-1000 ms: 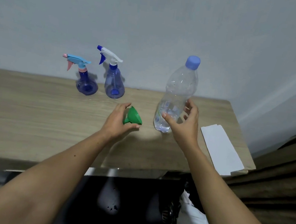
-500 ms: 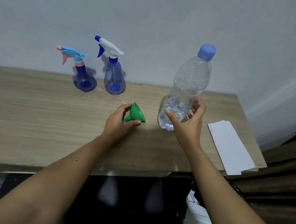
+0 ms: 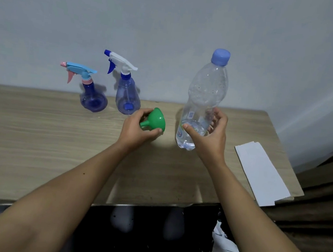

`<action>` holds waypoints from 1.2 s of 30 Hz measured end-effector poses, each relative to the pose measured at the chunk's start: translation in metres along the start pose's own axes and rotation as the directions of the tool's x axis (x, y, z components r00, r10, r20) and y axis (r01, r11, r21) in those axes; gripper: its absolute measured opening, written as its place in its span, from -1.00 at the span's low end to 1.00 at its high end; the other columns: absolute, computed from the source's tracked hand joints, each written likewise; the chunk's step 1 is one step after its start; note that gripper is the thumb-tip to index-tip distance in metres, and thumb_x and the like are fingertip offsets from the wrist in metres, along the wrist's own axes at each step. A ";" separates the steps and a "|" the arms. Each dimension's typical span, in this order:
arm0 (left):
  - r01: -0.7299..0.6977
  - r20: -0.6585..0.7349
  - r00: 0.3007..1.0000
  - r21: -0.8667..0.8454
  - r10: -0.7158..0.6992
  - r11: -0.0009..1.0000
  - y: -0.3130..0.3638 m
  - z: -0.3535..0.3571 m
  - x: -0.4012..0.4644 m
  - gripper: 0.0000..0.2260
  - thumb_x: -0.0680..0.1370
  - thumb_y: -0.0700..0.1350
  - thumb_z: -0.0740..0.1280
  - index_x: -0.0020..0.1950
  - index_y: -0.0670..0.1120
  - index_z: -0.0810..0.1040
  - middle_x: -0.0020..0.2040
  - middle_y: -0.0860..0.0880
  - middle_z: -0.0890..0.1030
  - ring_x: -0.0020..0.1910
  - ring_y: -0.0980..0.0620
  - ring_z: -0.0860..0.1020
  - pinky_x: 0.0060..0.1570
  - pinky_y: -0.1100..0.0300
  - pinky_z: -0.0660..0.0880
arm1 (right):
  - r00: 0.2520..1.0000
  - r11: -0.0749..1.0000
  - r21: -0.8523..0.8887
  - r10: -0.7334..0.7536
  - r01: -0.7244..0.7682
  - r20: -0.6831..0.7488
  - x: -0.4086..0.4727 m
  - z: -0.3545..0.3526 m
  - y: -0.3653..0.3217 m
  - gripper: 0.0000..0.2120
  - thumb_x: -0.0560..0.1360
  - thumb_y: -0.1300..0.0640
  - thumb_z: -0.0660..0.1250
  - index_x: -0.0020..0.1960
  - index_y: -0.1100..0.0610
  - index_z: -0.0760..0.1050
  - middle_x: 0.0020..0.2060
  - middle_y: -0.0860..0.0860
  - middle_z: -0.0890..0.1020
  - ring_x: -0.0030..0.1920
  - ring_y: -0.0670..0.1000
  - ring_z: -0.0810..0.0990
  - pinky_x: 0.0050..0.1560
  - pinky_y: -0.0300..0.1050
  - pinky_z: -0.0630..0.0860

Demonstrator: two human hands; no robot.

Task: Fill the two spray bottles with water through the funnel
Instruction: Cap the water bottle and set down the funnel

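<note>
Since a second ago both hands have lifted their loads: green funnel [image 3: 155, 119] is now tipped up off the table [image 3: 37, 144] in the left hand [image 3: 135, 132], and the water bottle [image 3: 203, 101] stands higher in frame, gripped by the right hand [image 3: 211, 138]. Left hand holds the funnel between thumb and curled fingers, thumb tip on the near rim, fingers wrapped over the far side; spout points left toward the palm, wide mouth faces right and away. Funnel is small, plain glossy green plastic, cone plus short stem. Right hand fingers are curled round the lower body of the water bottle, thumb on the near-left side across the label, other fingers round the right and far side. Bottle is clear, tall, ribbed, blue cap on, tilted slightly with the cap leaning right; water only in the bottom part, beads of moisture on the upper wall. Can't tell whether its base touches the table. Two spray bottles stand at the far edge against the wall [image 3: 171, 24], left of the funnel, close together but apart. Left spray bottle [image 3: 92, 96]: squat round dark-blue translucent body, light-blue trigger head with pink nozzle and trigger, nozzle pointing left. Right spray bottle [image 3: 127, 93]: taller conical pale-blue body, white head with blue nozzle and trigger, dip tube visible inside. Both heads on. Folded white paper [image 3: 261, 171] lies at the right near corner of the table.
</note>
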State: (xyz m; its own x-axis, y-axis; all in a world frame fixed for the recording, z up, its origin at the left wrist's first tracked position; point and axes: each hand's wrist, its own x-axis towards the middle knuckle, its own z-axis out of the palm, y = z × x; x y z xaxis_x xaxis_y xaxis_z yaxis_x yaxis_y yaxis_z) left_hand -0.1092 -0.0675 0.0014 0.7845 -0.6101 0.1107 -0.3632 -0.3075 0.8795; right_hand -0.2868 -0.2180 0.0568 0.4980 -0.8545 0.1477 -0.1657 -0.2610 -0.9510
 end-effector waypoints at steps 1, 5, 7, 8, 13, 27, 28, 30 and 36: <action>-0.029 0.004 1.000 0.030 0.028 0.999 0.002 -0.001 0.007 -0.34 0.34 -0.02 0.68 0.41 0.01 0.58 0.24 0.05 0.64 0.17 0.13 0.61 0.21 0.26 0.53 | 1.000 1.000 0.002 0.001 -0.001 -0.003 0.004 0.001 0.000 -0.13 0.30 0.10 0.72 0.48 0.00 0.34 0.31 -0.13 0.56 0.26 -0.24 0.58 0.21 -0.34 0.53; -0.104 0.024 0.995 0.132 0.102 0.986 0.004 -0.004 0.036 -0.34 0.31 0.00 0.68 0.39 -0.01 0.61 0.23 0.02 0.63 0.18 0.07 0.60 0.28 0.14 0.56 | 1.000 1.000 0.014 -0.003 0.003 -0.018 0.019 0.009 0.000 -0.15 0.30 0.10 0.72 0.46 -0.02 0.35 0.29 -0.16 0.56 0.25 -0.24 0.59 0.22 -0.34 0.52; -0.127 0.051 0.992 0.179 0.119 0.976 0.006 -0.004 0.046 -0.33 0.32 0.02 0.67 0.41 -0.01 0.60 0.23 0.01 0.60 0.20 0.06 0.57 0.31 0.10 0.53 | 1.000 1.000 0.018 -0.014 0.015 -0.016 0.026 0.012 -0.001 -0.15 0.30 0.09 0.72 0.45 -0.04 0.35 0.29 -0.16 0.56 0.26 -0.20 0.58 0.23 -0.32 0.53; -0.132 0.067 0.990 0.200 0.120 0.971 0.007 -0.003 0.052 -0.33 0.33 0.02 0.66 0.42 -0.01 0.59 0.23 0.01 0.58 0.21 0.05 0.55 0.32 0.10 0.51 | 1.000 1.000 0.020 -0.018 0.018 -0.016 0.031 0.014 -0.001 -0.16 0.30 0.09 0.72 0.45 -0.04 0.35 0.28 -0.17 0.56 0.25 -0.20 0.59 0.23 -0.32 0.53; -0.122 0.134 0.987 0.288 0.086 0.950 0.006 0.010 0.074 -0.29 0.35 0.01 0.64 0.49 0.00 0.54 0.25 0.03 0.48 0.20 0.05 0.50 0.28 0.10 0.50 | 0.999 0.999 0.019 -0.045 0.045 -0.006 0.058 0.023 -0.004 -0.17 0.31 0.08 0.71 0.44 -0.06 0.35 0.28 -0.15 0.57 0.26 -0.16 0.59 0.26 -0.23 0.57; -0.108 0.070 0.994 0.327 0.090 0.939 -0.018 0.035 0.110 -0.39 0.35 -0.09 0.64 0.35 -0.16 0.54 0.25 -0.10 0.58 0.24 -0.09 0.54 0.20 0.09 0.47 | 0.998 0.997 0.060 -0.053 0.052 0.024 0.112 0.054 0.007 -0.18 0.30 0.10 0.71 0.43 -0.04 0.35 0.25 -0.20 0.57 0.23 -0.21 0.62 0.27 -0.17 0.60; -0.117 0.065 0.993 0.320 0.102 0.940 -0.020 0.037 0.109 -0.41 0.36 -0.10 0.64 0.33 -0.18 0.55 0.23 -0.12 0.60 0.22 -0.12 0.55 0.19 0.06 0.49 | 0.998 0.997 0.063 -0.055 0.053 0.025 0.114 0.054 0.008 -0.18 0.31 0.10 0.70 0.43 -0.05 0.35 0.25 -0.21 0.56 0.23 -0.22 0.61 0.28 -0.16 0.60; -0.123 0.069 0.992 0.307 0.107 0.944 -0.024 0.040 0.108 -0.42 0.37 -0.10 0.63 0.32 -0.20 0.56 0.22 -0.15 0.61 0.22 -0.16 0.56 0.20 0.05 0.49 | 0.998 0.996 0.072 -0.061 0.058 0.028 0.117 0.054 0.010 -0.18 0.32 0.09 0.70 0.44 -0.05 0.34 0.26 -0.20 0.56 0.24 -0.21 0.61 0.29 -0.12 0.60; -0.131 0.070 0.991 0.300 0.115 0.945 -0.035 0.045 0.104 -0.42 0.41 -0.02 0.60 0.38 -0.12 0.55 0.28 -0.10 0.60 0.27 -0.10 0.54 0.25 0.14 0.42 | 0.995 0.995 0.077 -0.068 0.062 0.071 0.120 0.051 0.016 -0.12 0.31 0.03 0.71 0.48 -0.10 0.30 0.37 -0.09 0.55 0.36 -0.07 0.59 0.36 0.10 0.59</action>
State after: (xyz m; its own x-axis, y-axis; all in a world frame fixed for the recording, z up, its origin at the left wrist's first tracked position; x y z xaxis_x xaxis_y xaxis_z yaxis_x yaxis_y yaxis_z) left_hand -0.0375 -0.1529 -0.0388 0.7005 -0.6909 0.1786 -0.5968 -0.4299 0.6775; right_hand -0.1868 -0.3016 0.0453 0.5674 -0.8007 0.1922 -0.0686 -0.2786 -0.9579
